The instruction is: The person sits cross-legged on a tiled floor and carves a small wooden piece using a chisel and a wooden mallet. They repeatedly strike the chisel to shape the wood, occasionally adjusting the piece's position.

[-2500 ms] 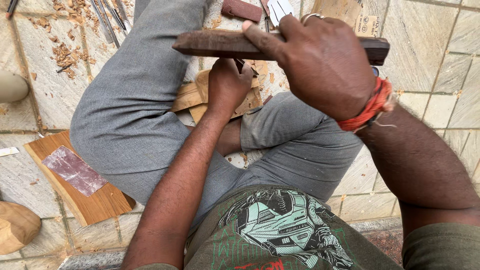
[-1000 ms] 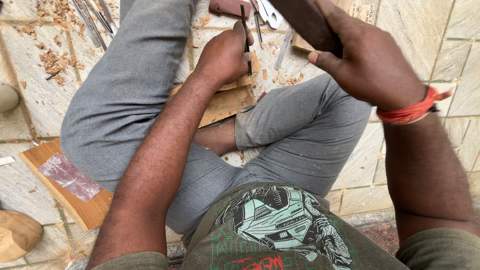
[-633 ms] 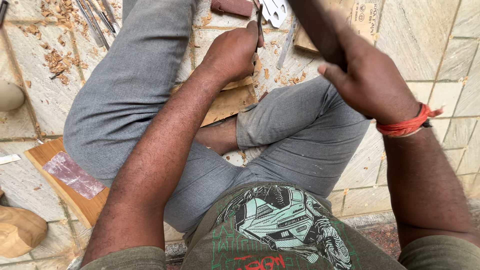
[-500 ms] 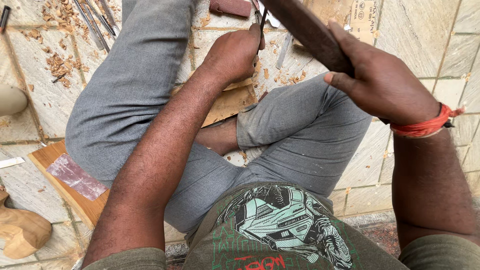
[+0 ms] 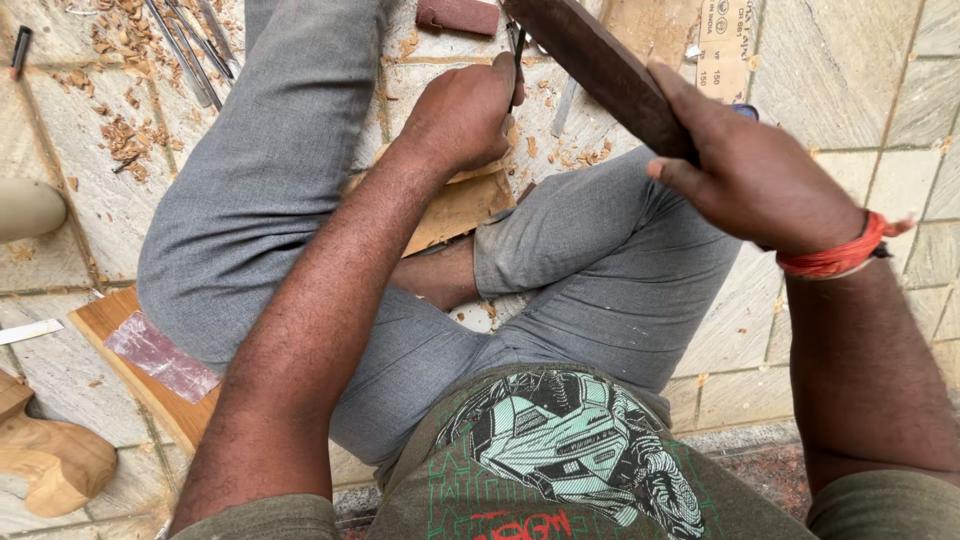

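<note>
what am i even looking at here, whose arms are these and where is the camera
The camera sits on a person's head and looks straight down, so the two bare arms coming up from the bottom edge are that person's own. They sit on a stone tile floor with grey-trousered legs folded.

The left hand is closed around a thin metal chisel, held over a flat wooden workpiece that rests by the legs. The right hand, with a red thread at the wrist, grips a dark wooden block raised above it, much like a mallet.

Around them lie wood shavings, several slim metal tools, a wooden board with a bit of clear plastic on it, and a carved pale wood piece at lower left.
</note>
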